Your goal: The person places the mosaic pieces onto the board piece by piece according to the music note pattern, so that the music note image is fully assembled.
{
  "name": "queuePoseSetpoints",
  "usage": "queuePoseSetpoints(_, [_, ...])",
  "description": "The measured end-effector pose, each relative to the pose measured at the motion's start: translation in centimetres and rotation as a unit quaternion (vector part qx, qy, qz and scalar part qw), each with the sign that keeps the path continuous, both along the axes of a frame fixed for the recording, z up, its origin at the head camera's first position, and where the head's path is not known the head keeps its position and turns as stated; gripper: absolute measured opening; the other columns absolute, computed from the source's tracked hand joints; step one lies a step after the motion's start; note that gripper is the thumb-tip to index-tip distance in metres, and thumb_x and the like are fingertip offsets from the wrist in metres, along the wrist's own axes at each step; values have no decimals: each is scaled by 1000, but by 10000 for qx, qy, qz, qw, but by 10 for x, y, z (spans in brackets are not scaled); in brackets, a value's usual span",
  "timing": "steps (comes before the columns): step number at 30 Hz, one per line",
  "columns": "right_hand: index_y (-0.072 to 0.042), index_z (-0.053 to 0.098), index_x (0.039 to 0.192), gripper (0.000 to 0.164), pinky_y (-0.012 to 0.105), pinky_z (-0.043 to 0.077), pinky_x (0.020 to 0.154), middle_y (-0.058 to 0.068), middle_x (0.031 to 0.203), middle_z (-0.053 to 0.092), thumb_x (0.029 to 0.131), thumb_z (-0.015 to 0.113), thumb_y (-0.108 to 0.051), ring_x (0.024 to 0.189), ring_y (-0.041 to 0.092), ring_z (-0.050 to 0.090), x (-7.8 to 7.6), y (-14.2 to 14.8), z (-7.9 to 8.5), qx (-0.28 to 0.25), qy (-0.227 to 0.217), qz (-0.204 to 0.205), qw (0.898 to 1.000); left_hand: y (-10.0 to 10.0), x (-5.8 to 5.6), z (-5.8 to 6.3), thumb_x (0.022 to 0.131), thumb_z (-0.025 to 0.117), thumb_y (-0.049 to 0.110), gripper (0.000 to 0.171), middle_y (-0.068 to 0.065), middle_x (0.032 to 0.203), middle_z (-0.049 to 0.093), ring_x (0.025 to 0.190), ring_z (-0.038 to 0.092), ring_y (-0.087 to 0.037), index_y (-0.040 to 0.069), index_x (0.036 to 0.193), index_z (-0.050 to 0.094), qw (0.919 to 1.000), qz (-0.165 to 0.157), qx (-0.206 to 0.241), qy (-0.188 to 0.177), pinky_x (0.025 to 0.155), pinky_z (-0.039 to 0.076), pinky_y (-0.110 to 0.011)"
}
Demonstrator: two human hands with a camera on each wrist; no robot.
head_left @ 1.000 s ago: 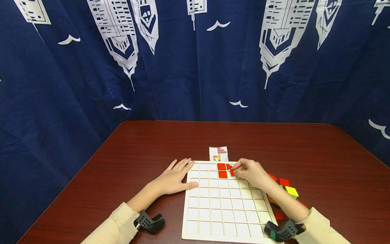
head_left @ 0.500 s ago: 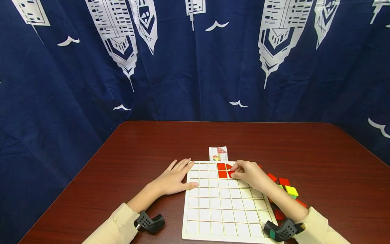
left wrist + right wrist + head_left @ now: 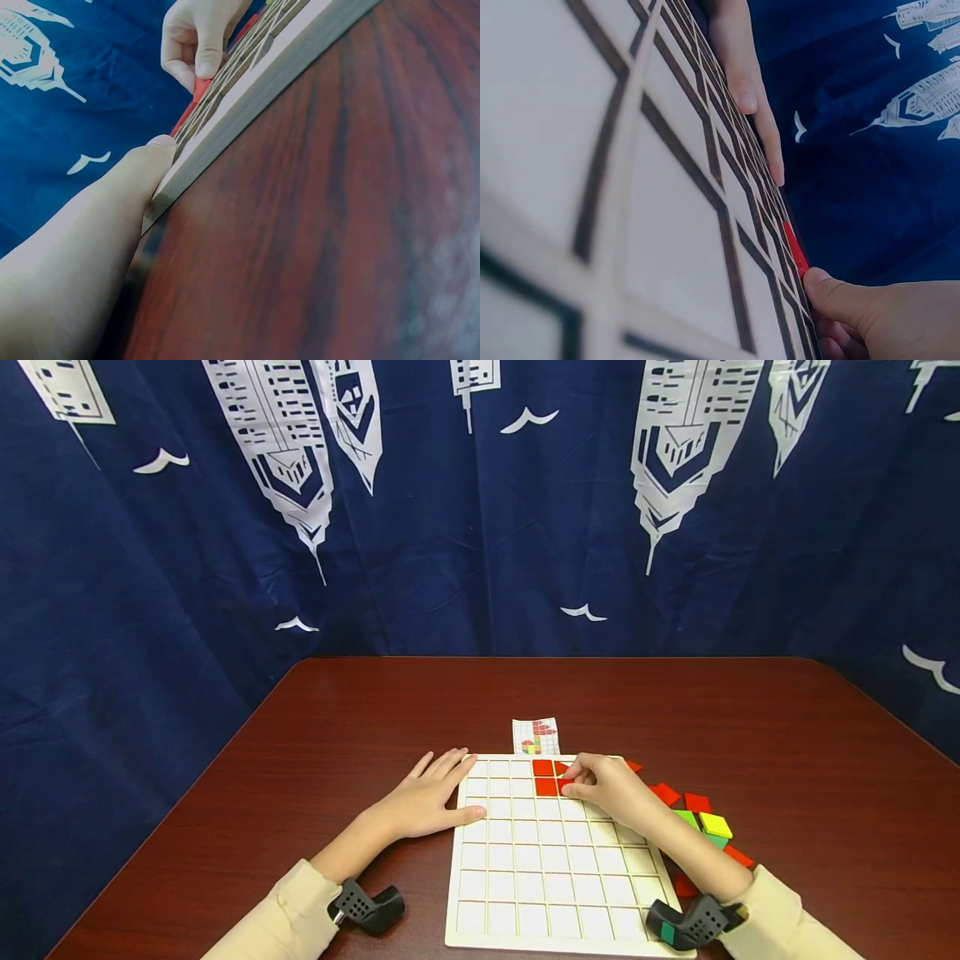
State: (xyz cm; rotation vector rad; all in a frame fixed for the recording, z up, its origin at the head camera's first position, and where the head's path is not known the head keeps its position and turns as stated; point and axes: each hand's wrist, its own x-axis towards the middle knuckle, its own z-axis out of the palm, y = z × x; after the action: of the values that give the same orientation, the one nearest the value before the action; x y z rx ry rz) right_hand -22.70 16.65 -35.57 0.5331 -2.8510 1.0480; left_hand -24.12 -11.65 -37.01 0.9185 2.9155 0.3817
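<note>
A white grid board (image 3: 540, 893) lies on the table. My left hand (image 3: 427, 802) rests across its upper left edge with fingers spread. Near the top of the grid, my right hand (image 3: 615, 789) pinches a red tile (image 3: 563, 785) between thumb and fingers, low over its cell. The fingers hide part of this tile. Just left of it, a red square tile (image 3: 547, 787) sits in a cell. Above that is another red square tile (image 3: 543, 767), with a red triangle tile (image 3: 561, 767) beside it. The left wrist view shows the right thumb at red tile (image 3: 201, 88).
Loose red, green and yellow blocks (image 3: 715, 825) lie right of the board, partly behind the right forearm. A small printed pattern card (image 3: 536, 737) touches the board's far edge. A blue curtain (image 3: 480, 552) hangs behind the brown table (image 3: 337, 718).
My right hand has brought the red tile slightly left and down, up against the lower red square, and its fingers have turned lower. My left hand has stayed in place.
</note>
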Motion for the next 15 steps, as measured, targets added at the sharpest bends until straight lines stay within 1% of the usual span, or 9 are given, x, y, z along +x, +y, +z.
queuePoseSetpoints(10, [-7, 62, 82, 13, 17, 41, 56, -3, 68, 57, 78, 70, -16, 63, 7, 48, 0, 1, -1, -24, 64, 76, 9999, 0, 0, -1, 83, 36, 70, 83, -2, 153, 16, 142, 12, -15, 21, 147, 16, 10000, 12, 27, -10, 114, 4, -46])
queuePoseSetpoints(15, [-7, 62, 81, 13, 17, 41, 56, -3, 67, 56, 77, 71, -16, 63, 8, 48, -1, 0, -1, 14, 69, 13, 10000, 0, 0, 0, 83, 37, 69, 83, -3, 153, 17, 142, 12, -15, 21, 147, 16, 10000, 4, 4, 19, 114, 4, -46])
